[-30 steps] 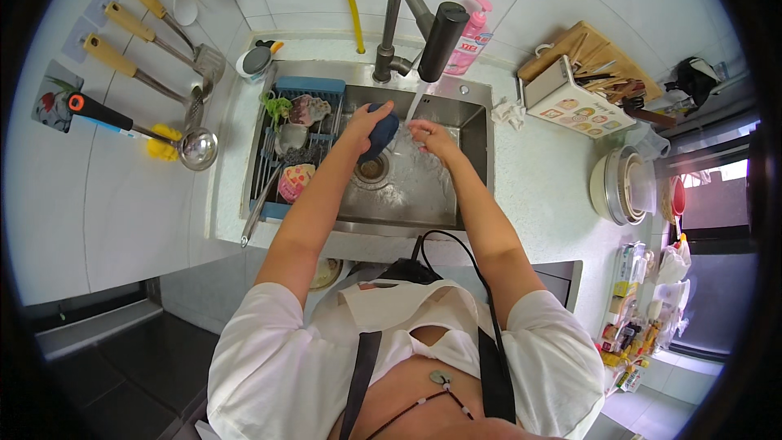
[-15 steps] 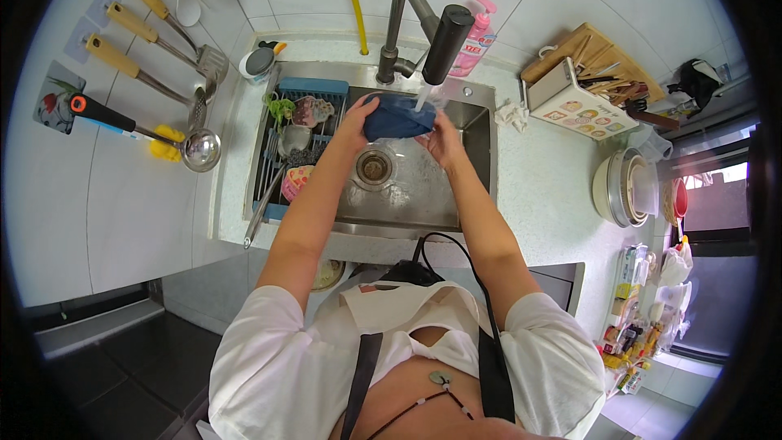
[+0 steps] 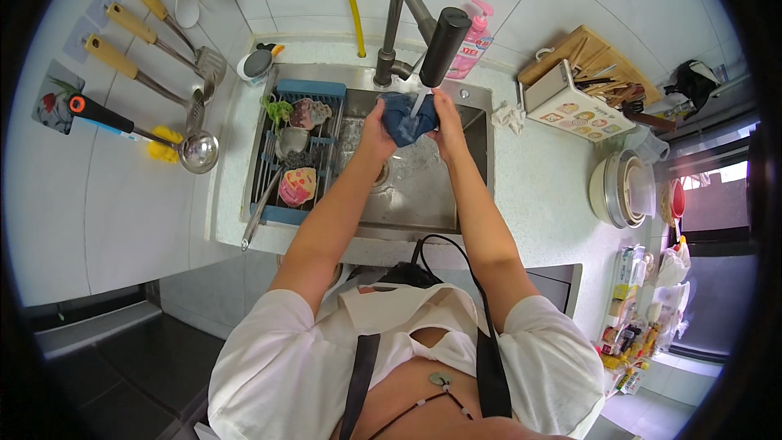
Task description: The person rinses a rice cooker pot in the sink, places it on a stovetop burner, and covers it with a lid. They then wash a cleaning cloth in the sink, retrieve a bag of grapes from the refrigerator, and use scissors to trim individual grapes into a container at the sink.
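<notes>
A dark blue cloth (image 3: 406,122) is held under the running tap, bunched up and wet. My left hand (image 3: 376,134) grips its left side and my right hand (image 3: 447,124) grips its right side, fingers closed on the fabric. Water (image 3: 419,101) falls from the black-headed faucet (image 3: 446,46) onto the middle of the cloth. Below lies the steel sink (image 3: 407,208), whose drain (image 3: 381,175) is partly covered by my left forearm.
Over the sink's left part sits a blue-edged drying rack (image 3: 314,88) with a ladle (image 3: 291,145), green leaves (image 3: 279,109) and a pink patterned item (image 3: 297,186). Behind the faucet stands a pink pump bottle (image 3: 472,41). A crumpled white tissue (image 3: 509,117) and a utensil holder (image 3: 570,102) are at right.
Both hands have drawn closer together, the left moving right. The cloth, stretched wider before, is now bunched more compactly under the stream.
</notes>
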`<action>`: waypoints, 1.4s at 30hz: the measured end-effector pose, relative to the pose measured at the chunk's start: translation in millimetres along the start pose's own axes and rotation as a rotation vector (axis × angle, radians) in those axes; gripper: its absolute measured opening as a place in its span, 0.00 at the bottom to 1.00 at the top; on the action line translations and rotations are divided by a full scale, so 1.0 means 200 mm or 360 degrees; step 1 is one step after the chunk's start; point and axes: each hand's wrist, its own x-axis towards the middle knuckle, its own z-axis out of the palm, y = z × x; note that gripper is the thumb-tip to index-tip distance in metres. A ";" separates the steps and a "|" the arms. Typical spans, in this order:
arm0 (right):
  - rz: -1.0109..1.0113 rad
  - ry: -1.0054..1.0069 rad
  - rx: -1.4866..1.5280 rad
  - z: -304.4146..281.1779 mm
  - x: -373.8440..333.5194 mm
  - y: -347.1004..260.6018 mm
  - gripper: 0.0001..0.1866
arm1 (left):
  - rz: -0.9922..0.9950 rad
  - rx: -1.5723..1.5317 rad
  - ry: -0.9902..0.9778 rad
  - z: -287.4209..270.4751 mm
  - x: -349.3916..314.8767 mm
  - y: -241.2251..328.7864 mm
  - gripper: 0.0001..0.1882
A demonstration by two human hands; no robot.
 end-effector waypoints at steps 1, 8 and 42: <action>-0.0250 0.0045 -0.0218 0.00 0.00 0.02 0.21 | -0.0034 0.0007 -0.0048 0.01 0.01 0.00 0.20; -0.1571 0.0218 -0.1028 0.16 -0.15 0.08 0.17 | 0.0371 0.0443 0.0107 0.14 0.03 -0.06 0.09; -0.0633 -0.0257 -0.1413 -0.34 0.15 0.26 0.19 | 0.0391 0.0965 0.0324 0.16 0.06 0.05 0.10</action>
